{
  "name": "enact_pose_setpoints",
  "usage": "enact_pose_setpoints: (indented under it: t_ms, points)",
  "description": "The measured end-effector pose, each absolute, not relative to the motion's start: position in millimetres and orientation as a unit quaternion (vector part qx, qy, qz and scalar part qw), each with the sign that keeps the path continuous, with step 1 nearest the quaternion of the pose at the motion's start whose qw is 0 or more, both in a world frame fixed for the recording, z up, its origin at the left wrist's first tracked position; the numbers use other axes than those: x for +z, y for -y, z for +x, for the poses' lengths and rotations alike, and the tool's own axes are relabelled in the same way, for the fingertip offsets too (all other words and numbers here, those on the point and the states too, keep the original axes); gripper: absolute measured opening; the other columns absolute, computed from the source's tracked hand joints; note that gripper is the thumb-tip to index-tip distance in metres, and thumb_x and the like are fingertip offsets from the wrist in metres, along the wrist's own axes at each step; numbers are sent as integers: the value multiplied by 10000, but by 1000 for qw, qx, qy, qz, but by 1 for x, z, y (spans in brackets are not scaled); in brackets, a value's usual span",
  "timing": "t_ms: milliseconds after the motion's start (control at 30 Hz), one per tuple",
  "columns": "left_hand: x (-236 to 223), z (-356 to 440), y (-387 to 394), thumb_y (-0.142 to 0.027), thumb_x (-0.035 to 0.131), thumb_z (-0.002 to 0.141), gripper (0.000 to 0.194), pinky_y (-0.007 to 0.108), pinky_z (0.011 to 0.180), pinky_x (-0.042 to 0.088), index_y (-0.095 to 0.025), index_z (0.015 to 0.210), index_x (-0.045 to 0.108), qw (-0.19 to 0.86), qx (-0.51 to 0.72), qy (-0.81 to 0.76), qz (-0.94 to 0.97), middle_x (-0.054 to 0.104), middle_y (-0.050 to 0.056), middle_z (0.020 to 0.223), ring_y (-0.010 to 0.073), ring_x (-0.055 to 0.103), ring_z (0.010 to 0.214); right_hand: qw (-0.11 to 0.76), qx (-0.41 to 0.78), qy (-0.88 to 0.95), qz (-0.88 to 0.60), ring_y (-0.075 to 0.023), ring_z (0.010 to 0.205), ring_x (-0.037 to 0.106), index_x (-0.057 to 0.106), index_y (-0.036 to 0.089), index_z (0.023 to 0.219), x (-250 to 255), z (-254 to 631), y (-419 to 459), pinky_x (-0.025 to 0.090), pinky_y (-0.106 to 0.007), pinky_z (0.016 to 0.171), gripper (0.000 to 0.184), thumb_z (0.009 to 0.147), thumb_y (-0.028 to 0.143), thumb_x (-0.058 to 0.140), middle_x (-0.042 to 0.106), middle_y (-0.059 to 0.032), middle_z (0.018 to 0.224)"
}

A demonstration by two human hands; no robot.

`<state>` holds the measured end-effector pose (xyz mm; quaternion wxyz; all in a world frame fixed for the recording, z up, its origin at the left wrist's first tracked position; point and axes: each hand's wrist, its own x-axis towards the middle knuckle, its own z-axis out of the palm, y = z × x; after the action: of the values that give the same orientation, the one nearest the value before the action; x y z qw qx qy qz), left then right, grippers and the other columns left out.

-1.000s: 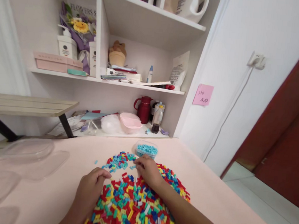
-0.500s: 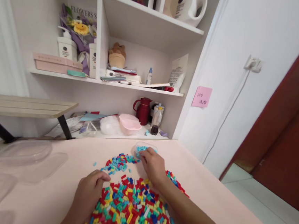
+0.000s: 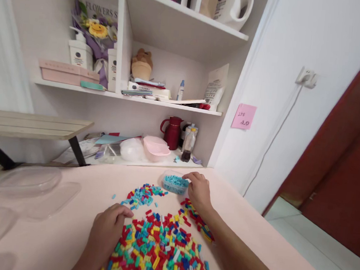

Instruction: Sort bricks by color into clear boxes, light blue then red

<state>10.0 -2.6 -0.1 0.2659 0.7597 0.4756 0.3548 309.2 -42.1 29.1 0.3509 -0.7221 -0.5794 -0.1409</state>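
Note:
A heap of small coloured bricks (image 3: 157, 246) in red, blue, yellow and teal lies on the pink table (image 3: 253, 238). My left hand (image 3: 108, 229) rests closed at the heap's left edge, knuckles up. My right hand (image 3: 198, 190) is at the right rim of a small clear tub (image 3: 174, 182) filled with light blue bricks, fingers curled over its edge. Whether those fingers hold a brick is hidden. A smaller patch of mostly blue and teal bricks (image 3: 143, 192) lies just left of the tub.
Clear plastic lids and trays (image 3: 27, 189) lie at the table's left. Behind stands a white shelf with a pink box (image 3: 156, 147), a red jug (image 3: 173, 132) and bottles (image 3: 188, 143). A wooden bench (image 3: 29, 125) juts in from the left. A red door (image 3: 347, 166) is at right.
My right hand has moved from the heap's far edge up and to the right, to the tub's right rim. The left hand has stayed almost still.

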Motion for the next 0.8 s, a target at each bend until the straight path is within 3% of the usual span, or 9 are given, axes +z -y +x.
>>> enact_pose_setpoints:
  t_ms: [233,433,600,800]
  points:
    - [-3,11,1,-246,421,771,308,268,812,523,-279,708,721,256,359,-468,766,766,-21,849,185,710,874,318,-142,596,-723,-238,1029,505,715,240,796,28,316,50,318,-384,906,383,777,-27,441,703,-31,970]
    - [-4,10,-1,-242,414,783,311,274,833,516,-279,720,716,254,354,-466,770,763,-22,865,184,706,891,279,-133,639,-704,-245,1178,464,708,304,1044,23,308,47,292,-424,980,502,795,-28,426,681,-7,1170]
    - [-2,11,0,-242,412,787,315,272,834,511,-282,723,717,254,348,-471,770,764,-24,869,181,704,895,296,-129,636,-701,-232,1254,442,598,315,1269,19,315,45,307,-430,1012,649,757,-39,412,599,-6,1334]
    - [-4,11,1,-221,400,793,325,269,852,496,-278,734,714,251,345,-474,770,762,-31,876,171,699,904,283,-138,645,-697,-246,1216,483,701,320,1084,24,310,48,276,-471,1063,356,890,131,470,672,1,1210]
